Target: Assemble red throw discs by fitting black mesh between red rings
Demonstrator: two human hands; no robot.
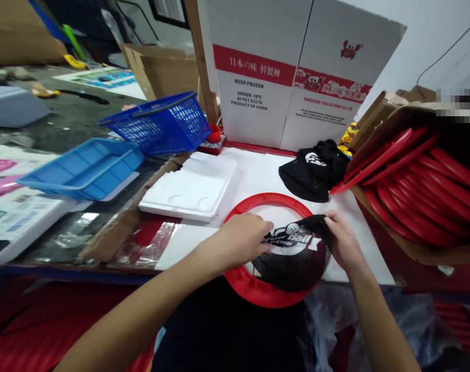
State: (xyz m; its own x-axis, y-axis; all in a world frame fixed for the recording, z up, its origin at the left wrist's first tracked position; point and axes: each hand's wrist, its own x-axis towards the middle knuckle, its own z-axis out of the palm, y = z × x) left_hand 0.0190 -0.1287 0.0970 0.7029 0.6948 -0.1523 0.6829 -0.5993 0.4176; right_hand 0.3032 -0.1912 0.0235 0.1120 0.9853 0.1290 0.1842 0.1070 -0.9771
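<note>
A black mesh cloth piece (pixel 297 263) with white printed lettering is stretched between my two hands, over a red plastic ring (pixel 268 298). My left hand (pixel 248 237) pinches its left edge, fingers curled above the ring's left side. On the right, my right hand (pixel 344 240) grips the cloth's upper right corner between thumb and fingers. The ring lies on a white sheet (pixel 192 240) at the table's front edge, and the cloth covers part of its right side. Behind it rests a pile of similar black cloth (pixel 316 168) with white print.
A cardboard box of red rings (pixel 424 186) stands at the right. To the left are a white foam block (pixel 188 188), a light blue tray (pixel 83 168) and a dark blue basket (pixel 161 124). A tall white carton (pixel 258 119) closes off the back.
</note>
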